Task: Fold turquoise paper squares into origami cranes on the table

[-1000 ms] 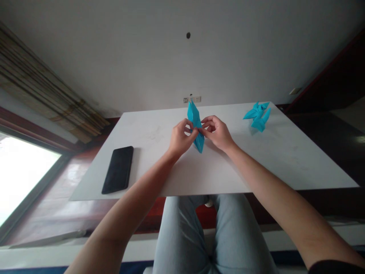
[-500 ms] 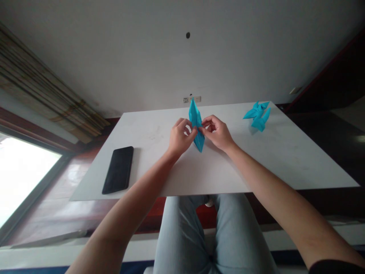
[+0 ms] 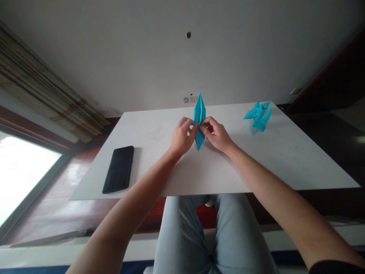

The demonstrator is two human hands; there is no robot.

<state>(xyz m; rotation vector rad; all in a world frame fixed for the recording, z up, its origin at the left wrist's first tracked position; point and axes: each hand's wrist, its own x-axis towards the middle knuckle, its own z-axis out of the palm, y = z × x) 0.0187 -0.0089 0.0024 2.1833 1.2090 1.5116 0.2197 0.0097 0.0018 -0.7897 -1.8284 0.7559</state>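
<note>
A blue folded paper (image 3: pixel 200 108), long and pointed at both ends, stands nearly upright between my hands over the middle of the table. On its left edge, near the middle, my left hand (image 3: pixel 184 135) pinches it between thumb and fingers. My right hand (image 3: pixel 216 133) grips the opposite edge with thumb and forefinger. A crease runs down the centre of the paper, and fingertips cover part of its middle.
Several blue paper wings and points belong to folded paper figures (image 3: pixel 259 115) at the table's back right. A black phone (image 3: pixel 119 169) lies at the left on the white table (image 3: pixel 151 152). Behind the table rises a wall with sockets (image 3: pixel 191 99).
The blue paper has turned from a slant to nearly vertical, its upper tip shifting right. Its central crease now faces me more. Both hands keep their pinch and have moved only slightly.
</note>
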